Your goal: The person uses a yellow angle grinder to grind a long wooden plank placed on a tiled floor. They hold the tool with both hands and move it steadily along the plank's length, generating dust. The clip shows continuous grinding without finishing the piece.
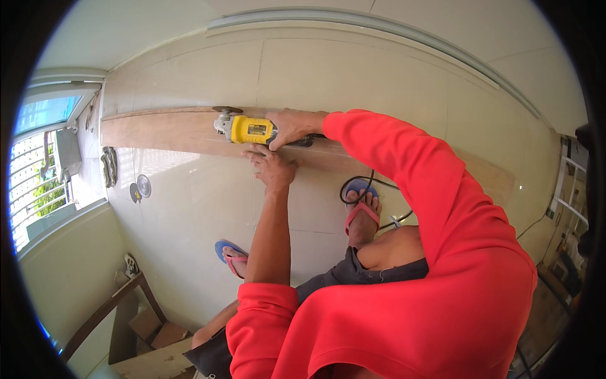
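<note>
A yellow and black angle grinder (253, 130) lies across a long wooden plank (165, 129) on the floor. My right hand (293, 125) is wrapped around the grinder's body from the right. At the tool's left end, its thin dark disc (227, 109) stands at the plank's far edge; whether it touches the wood or spins, I cannot tell. My left hand (274, 168) rests with spread fingers at the plank's near edge, just below the grinder, its fingertips close to the yellow housing. A black power cord (344, 194) loops down from the plank beside my right foot.
Two round discs (143, 185) lie on the tiled floor at left, near a dark bundled item (109, 166). Both feet wear flip-flops (362, 214). A wooden frame (102, 310) with board pieces stands at lower left. A metal track (378, 28) runs along the far wall.
</note>
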A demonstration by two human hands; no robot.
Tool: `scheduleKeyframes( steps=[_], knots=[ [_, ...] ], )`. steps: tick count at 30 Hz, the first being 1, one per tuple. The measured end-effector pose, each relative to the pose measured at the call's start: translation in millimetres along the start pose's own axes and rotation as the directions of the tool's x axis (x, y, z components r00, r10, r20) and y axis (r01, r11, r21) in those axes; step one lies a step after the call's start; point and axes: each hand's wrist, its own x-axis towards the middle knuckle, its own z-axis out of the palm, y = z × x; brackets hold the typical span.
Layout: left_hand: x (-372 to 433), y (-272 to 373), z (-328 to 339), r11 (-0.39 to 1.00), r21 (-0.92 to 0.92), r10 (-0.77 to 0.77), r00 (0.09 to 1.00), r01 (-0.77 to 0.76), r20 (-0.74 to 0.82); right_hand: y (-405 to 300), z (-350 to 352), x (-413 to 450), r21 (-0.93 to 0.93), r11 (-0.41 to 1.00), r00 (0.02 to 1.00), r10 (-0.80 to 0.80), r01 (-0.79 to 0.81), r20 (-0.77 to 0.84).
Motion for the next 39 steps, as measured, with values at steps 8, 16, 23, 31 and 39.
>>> scheduleKeyframes(
  steps=[8,16,23,31,39],
  knots=[
    [3,-5,3,0.999,-0.028,0.024,1.000,-0.024,-0.018,-2,-2,1,0.021,1.000,1.000,0.021,-0.022,0.017],
    [1,0,-7,0.999,0.031,-0.005,1.000,0.004,0.026,-11,-9,-9,0.020,0.999,0.998,0.042,-0.043,0.036],
    [-1,2,-14,1.000,0.029,-0.006,0.999,0.005,0.037,-10,-8,-7,0.024,1.000,1.000,0.009,-0.010,0.016],
    [3,-2,-12,1.000,-0.009,0.002,1.000,-0.002,0.015,-11,-10,-10,-0.015,0.999,0.999,0.042,-0.042,0.030],
    [4,-4,-14,1.000,-0.028,0.008,1.000,-0.008,0.013,-8,-8,-9,0.014,1.000,1.000,0.016,-0.016,0.011]
  ],
)
